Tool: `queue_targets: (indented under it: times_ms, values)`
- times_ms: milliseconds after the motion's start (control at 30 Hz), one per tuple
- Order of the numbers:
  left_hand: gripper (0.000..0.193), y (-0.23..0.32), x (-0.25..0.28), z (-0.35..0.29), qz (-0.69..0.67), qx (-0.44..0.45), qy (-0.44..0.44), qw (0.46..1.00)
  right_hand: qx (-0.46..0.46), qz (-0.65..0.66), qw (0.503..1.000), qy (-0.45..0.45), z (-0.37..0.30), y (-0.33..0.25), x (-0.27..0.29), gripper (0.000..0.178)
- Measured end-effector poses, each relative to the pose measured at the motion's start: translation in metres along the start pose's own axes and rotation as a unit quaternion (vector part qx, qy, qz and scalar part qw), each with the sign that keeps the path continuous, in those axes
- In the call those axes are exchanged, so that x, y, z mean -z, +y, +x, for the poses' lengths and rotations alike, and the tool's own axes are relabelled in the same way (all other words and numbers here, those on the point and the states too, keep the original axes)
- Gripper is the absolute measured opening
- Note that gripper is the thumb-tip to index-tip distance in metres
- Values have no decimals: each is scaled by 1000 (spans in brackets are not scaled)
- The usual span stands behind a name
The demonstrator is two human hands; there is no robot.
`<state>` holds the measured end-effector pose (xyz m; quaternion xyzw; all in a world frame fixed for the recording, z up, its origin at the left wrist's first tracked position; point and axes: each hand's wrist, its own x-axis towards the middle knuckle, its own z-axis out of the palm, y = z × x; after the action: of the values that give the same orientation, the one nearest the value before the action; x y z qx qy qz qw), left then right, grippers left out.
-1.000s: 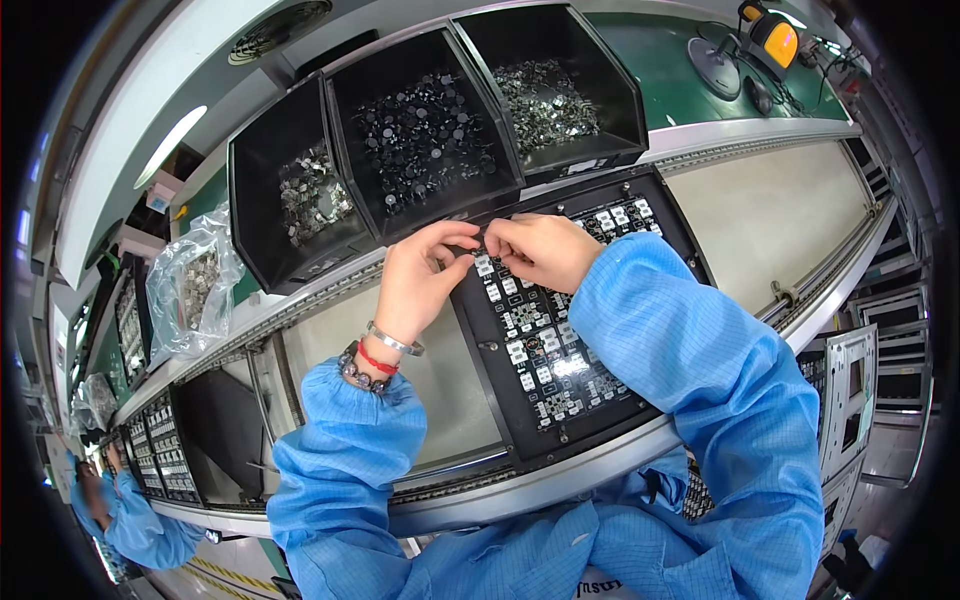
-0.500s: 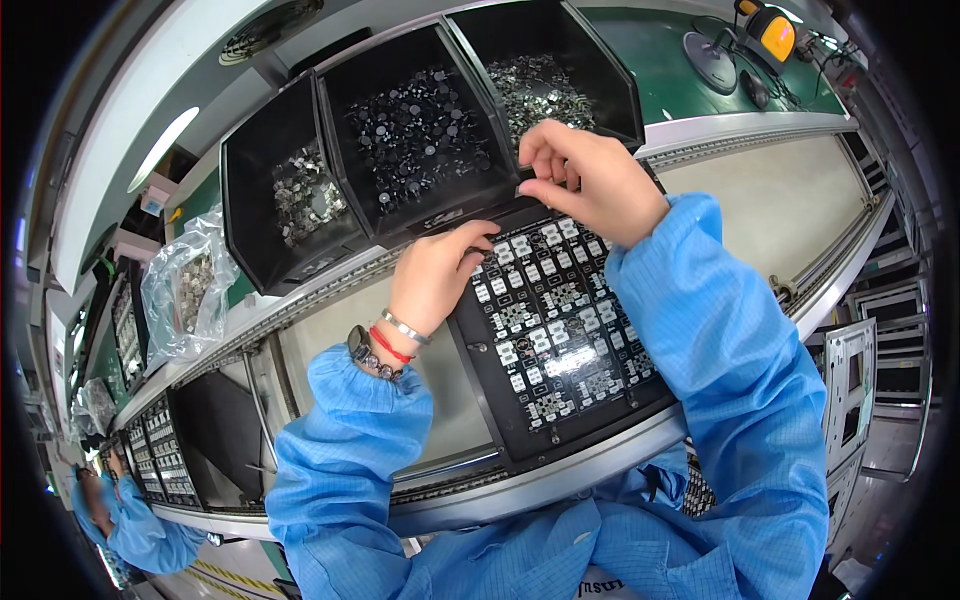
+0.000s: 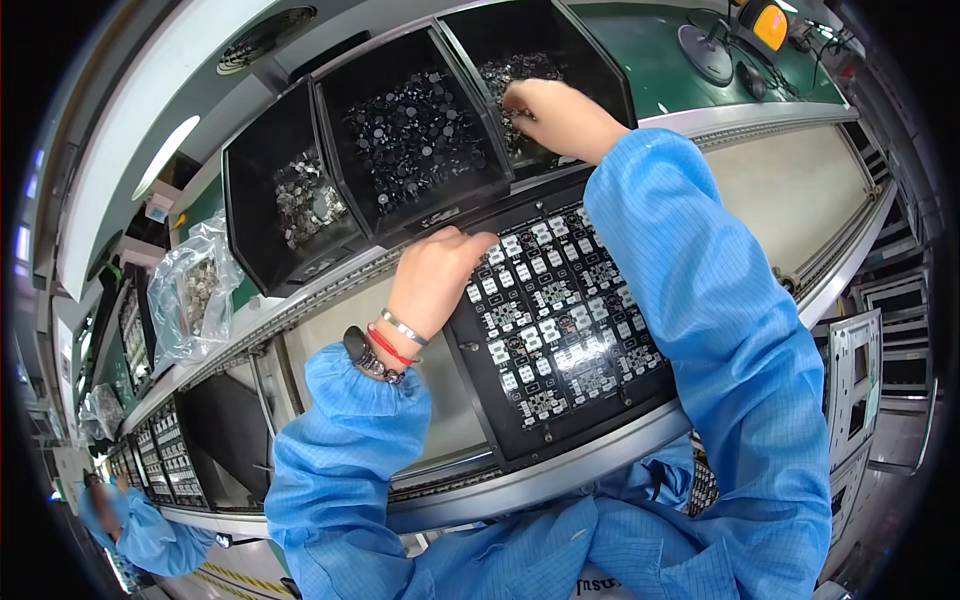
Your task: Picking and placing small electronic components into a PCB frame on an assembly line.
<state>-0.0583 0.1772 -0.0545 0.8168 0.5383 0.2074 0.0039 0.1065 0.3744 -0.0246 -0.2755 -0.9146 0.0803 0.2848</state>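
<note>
The right hand [image 3: 558, 115] reaches into a black open-topped plastic bin [image 3: 595, 60], the rightmost of three in a row along the near edge of the green table [image 3: 660, 80]; its fingers are curled down at the heap of small silver metal parts [image 3: 525, 68], and whether its grip holds one cannot be told. The left hand [image 3: 437, 280], also curled, is at the far left corner of a flat black rectangular tray [image 3: 478, 385]; what its grip holds, if anything, is hidden. The tray lies across the pale-surfaced conveyor [image 3: 780, 195], just in front of the bins, bearing black circuit boards with white rectangular components [image 3: 560, 330]. Dark round parts [image 3: 415, 140] fill the middle bin [image 3: 385, 70]. Toward the table's right edge stands a yellow-and-black handheld scanner [image 3: 768, 25]; a clear plastic bag [image 3: 190, 290] lies left of the bins.
</note>
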Motion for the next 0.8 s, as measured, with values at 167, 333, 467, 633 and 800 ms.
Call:
queue_targets:
  times_ms: [167,333,467,633,800]
  values:
    - [39,32,18,-15,54,-29,74,995,-59,-8,984,-167,3,-2,1,17]
    - [46,62,38,-60,73,196,-8,978,-67,-100,987,-109,-2,-8,15,17]
    - [54,92,24,-75,-13,273,-83,958,-27,-79,994,-64,-4,-6,16,14]
    - [61,82,18,-81,-145,197,-67,967,-72,44,996,-34,-10,-23,26,13]
    - [38,30,47,-39,-45,73,120,989,-116,207,971,-37,-45,-62,42,2]
